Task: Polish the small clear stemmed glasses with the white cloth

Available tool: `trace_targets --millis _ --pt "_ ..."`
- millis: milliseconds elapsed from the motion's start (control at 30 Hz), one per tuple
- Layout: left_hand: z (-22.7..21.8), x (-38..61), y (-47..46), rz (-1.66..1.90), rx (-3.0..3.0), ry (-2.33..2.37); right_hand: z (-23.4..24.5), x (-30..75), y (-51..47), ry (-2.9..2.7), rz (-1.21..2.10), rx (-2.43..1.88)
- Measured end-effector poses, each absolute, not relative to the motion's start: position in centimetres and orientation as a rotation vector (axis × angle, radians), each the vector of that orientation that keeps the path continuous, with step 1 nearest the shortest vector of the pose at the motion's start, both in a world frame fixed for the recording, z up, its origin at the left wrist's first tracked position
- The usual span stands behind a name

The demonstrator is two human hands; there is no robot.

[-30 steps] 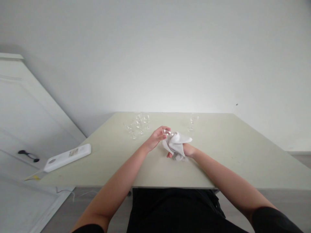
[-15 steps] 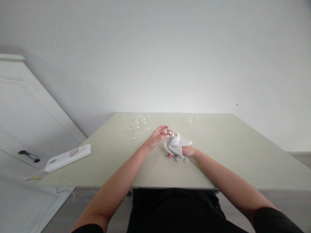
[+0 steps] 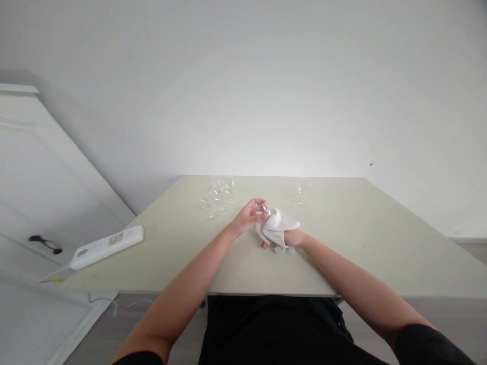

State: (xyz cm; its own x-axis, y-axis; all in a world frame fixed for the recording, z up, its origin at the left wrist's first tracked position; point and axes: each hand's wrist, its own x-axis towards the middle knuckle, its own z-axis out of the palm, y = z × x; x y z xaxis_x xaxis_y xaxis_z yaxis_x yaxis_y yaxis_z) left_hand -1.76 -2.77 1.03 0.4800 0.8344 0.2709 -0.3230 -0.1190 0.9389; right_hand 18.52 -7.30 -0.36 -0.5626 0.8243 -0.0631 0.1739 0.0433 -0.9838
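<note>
In the head view, my left hand [image 3: 247, 218] has its fingers curled around the bowl of a small clear stemmed glass [image 3: 262, 207] above the middle of the table. The glass is tilted on its side, and its other end goes into a crumpled white cloth [image 3: 279, 221]. My right hand [image 3: 292, 237] is mostly covered by that cloth and grips it; one fingertip shows below it. Whether the right fingers also press on the glass through the cloth is hidden.
Several clear stemmed glasses [image 3: 216, 195] stand grouped at the back left of the pale table [image 3: 361, 238]. One more stemmed glass [image 3: 302, 191] stands at the back right. A white power strip [image 3: 108, 247] lies along the left edge, beside a white cabinet [image 3: 34, 203].
My left fingers have closed in on the glass, where they were more spread half a second ago. The cloth and my right hand have barely moved.
</note>
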Motion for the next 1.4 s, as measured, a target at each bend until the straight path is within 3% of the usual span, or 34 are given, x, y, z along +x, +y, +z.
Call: trace_targets --millis 167,467,733,1400 --pt "1.3 -1.8 -2.9 1.057 1.321 0.433 -0.3 18.4 -7.2 -1.793 1.698 -0.792" --pt "2.4 -2.9 -1.8 1.59 1.267 0.528 -0.3 17.7 -5.5 -1.092 1.563 -0.934" --pt "1.7 -1.6 -3.3 1.379 1.516 0.46 -0.3 17.6 -5.5 -0.873 1.988 -0.799" --pt "1.3 -1.3 -3.8 1.42 1.774 0.552 -0.6 17.4 -5.2 -0.945 1.776 -1.044"
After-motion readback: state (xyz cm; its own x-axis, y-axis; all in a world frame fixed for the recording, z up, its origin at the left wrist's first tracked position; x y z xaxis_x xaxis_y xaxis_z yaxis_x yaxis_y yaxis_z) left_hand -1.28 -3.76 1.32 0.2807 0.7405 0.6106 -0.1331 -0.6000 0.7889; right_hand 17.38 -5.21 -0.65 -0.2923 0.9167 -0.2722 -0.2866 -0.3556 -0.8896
